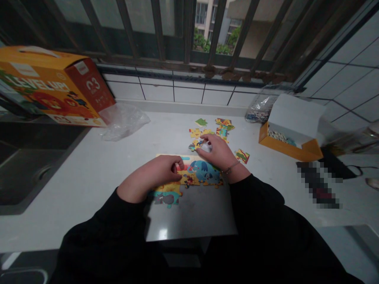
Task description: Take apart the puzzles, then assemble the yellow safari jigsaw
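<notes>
A partly joined picture puzzle [204,172] with blue elephants lies in front of me, a grey hippo section [166,198] at its lower left. My left hand [160,170] is over the puzzle's left side, fingers curled, thumb and index finger apart, with nothing visible between them. Beyond the puzzle's top edge, my right hand [218,152] reaches over loose puzzle pieces [197,133], thumb and index finger spread around a small piece [194,146] on the counter. Part of that piece is hidden by the hand. A single piece [242,156] lies right of my right wrist.
An orange puzzle box [44,86] stands back left by a sink [17,205], a clear plastic bag [122,120] beside it. Back right, an open small box [290,144] holds pieces, with another filled bag [257,112] behind it. A barred window [186,35] backs the counter.
</notes>
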`<state>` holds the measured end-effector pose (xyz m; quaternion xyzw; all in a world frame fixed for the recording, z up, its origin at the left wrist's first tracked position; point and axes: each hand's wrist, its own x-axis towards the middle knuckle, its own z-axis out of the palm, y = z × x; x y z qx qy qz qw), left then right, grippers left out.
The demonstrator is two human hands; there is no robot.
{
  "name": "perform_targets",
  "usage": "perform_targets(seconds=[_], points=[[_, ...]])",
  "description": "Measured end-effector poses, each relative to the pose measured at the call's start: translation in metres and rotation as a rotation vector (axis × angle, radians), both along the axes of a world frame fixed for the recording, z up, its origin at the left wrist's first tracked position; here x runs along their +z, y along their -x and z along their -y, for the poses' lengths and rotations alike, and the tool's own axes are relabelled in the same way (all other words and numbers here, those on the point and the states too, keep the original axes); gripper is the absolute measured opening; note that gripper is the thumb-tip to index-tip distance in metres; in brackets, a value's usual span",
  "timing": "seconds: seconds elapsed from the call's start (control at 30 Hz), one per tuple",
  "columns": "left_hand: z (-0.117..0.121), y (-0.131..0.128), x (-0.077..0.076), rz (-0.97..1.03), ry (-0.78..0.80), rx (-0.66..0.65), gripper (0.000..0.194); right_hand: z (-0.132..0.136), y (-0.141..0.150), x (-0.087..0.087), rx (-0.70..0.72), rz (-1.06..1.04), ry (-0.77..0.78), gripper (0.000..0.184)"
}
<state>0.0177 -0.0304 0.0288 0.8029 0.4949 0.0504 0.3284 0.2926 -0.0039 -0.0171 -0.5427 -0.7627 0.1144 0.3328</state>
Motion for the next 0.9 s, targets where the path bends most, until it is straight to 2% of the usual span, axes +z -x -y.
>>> perform_targets(seconds=[0.17, 0.27, 0.33, 0.47, 0.73, 0.9], points=[[0.001, -0.001, 0.002, 0.018, -0.038, -0.082, 0.025, 0.001, 0.000, 0.001, -0.001, 0.001, 0.003, 0.045], [0.004, -0.009, -0.001, 0.090, -0.115, -0.207, 0.045, 0.001, 0.000, 0.001, -0.005, 0.001, 0.006, 0.045], [0.004, -0.012, -0.005, 0.087, -0.181, -0.282, 0.051, 0.001, 0.000, 0.001, -0.009, 0.003, -0.003, 0.045], [-0.001, -0.011, -0.013, 0.047, -0.210, -0.345, 0.046, 0.002, 0.000, 0.003, -0.008, 0.003, -0.021, 0.046], [-0.004, -0.004, -0.008, -0.023, -0.257, -0.264, 0.030, 0.002, -0.003, 0.003, 0.004, -0.021, -0.038, 0.047], [-0.004, -0.007, -0.009, 0.009, -0.296, -0.448, 0.026, 0.001, -0.004, 0.002, -0.011, -0.021, -0.031, 0.047]])
